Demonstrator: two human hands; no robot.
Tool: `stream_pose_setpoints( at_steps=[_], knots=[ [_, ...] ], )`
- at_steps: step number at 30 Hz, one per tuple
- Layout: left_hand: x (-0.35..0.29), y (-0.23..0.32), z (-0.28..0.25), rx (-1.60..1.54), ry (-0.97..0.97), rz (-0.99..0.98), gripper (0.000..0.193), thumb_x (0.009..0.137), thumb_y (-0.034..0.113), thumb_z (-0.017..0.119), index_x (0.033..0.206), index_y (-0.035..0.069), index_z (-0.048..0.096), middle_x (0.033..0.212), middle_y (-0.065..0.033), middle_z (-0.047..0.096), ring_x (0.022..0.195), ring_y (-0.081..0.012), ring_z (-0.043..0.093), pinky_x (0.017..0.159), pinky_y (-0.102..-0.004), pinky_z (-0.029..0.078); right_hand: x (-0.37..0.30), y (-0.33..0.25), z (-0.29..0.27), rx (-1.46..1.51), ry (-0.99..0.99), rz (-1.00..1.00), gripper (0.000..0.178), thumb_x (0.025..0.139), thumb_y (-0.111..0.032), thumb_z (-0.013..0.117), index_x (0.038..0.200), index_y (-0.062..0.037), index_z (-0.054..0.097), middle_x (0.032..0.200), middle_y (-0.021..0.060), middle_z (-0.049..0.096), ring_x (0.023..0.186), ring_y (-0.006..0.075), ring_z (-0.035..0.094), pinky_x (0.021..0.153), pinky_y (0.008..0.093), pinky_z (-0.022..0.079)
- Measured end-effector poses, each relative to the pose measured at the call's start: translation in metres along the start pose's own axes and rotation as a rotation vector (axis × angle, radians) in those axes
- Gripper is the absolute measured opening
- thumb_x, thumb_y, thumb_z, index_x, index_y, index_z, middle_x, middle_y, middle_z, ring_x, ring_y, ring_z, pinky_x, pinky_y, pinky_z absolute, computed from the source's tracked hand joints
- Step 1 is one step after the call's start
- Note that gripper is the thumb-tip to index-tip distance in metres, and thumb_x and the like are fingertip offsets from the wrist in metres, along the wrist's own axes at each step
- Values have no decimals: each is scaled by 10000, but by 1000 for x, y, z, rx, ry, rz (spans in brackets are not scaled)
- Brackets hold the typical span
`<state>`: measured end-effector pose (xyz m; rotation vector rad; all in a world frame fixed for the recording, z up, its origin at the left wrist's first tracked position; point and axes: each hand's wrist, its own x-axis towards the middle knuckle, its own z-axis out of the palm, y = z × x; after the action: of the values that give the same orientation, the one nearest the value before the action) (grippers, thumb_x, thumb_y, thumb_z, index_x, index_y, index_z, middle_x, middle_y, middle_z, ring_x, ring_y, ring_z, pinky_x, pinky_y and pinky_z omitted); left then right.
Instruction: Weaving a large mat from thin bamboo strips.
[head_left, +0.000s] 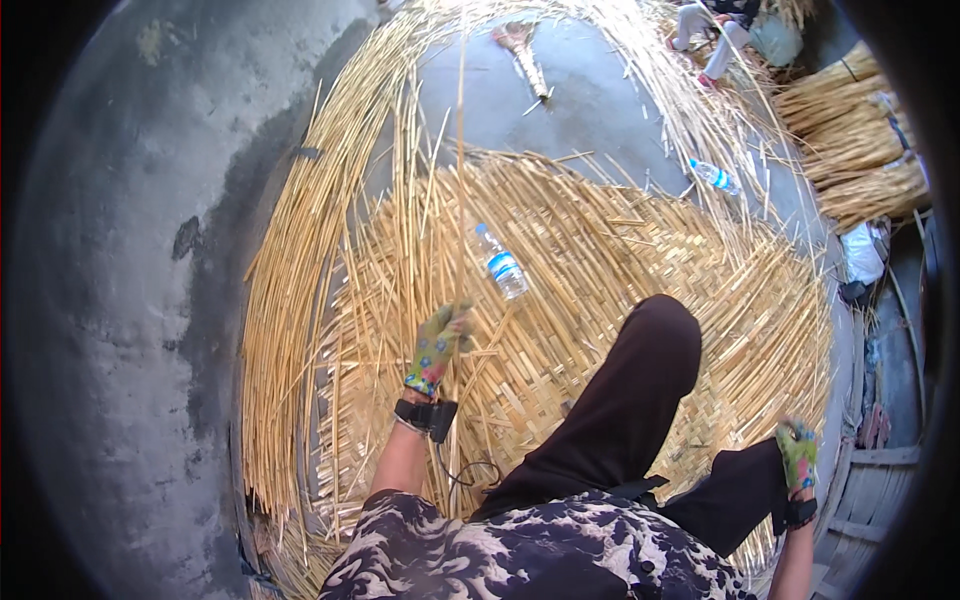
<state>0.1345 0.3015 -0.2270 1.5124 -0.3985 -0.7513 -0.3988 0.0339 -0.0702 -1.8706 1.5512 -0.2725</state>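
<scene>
My left hand (437,345), in a green flowered glove, is closed around a long thin reed strip (461,150) that stretches away from me over the woven mat. The mat (690,265) is made of flat pale strips and lies under my legs, with many loose strip ends along its left and far sides. Far to the right, beside my bent knee, is my right hand (797,455) in a matching glove; its fingers are blurred, and I cannot make out anything in them. A clear plastic bottle with a blue cap (502,264) rests on the mat beyond my left hand.
Long loose reeds (300,330) lie along the left by a grey wall (130,300). A second bottle (714,177) lies at the far right, near stacked reed bundles (850,140). A tied bundle (525,60) lies on the floor ahead. Another person's legs (725,50) show at the top right.
</scene>
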Motion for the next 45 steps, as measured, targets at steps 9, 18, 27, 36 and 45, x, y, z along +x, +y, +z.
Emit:
stream_pose_setpoints(
  at_steps=[9,18,27,36,45],
  knots=[
    [-78,191,225,-39,-1015,187,418,879,136,591,1258,-5,485,878,-14,589,740,-55,524,638,-187,431,-25,-198,-12,818,-236,-372,624,773,-287,652,1308,-44,442,1101,86,597,702,87,549,630,221,436],
    [-103,199,334,495,-1327,795,345,867,159,587,1183,26,547,1020,-112,627,906,-156,599,780,-296,458,-59,-92,-81,934,330,-113,279,821,-247,652,995,-30,621,811,-11,605,659,51,509,596,196,406],
    [-70,197,434,688,-1450,637,308,820,106,593,1123,56,621,764,-49,655,658,-112,556,603,-269,438,-88,68,-121,1284,865,-136,198,868,-213,595,962,-43,632,802,6,619,692,81,539,577,214,389],
    [4,145,512,1009,-1172,1043,173,733,200,641,808,50,685,695,-118,637,643,-238,620,597,-332,461,-54,154,-103,834,337,447,400,859,-441,558,761,-62,642,639,93,639,472,142,570,419,286,428],
    [55,67,533,1311,-1537,971,184,657,200,730,771,62,691,666,-73,652,586,-170,622,559,-303,499,39,128,-47,-398,291,-267,559,773,-526,595,1211,-182,557,1180,115,580,1087,286,540,909,362,438]
  ],
)
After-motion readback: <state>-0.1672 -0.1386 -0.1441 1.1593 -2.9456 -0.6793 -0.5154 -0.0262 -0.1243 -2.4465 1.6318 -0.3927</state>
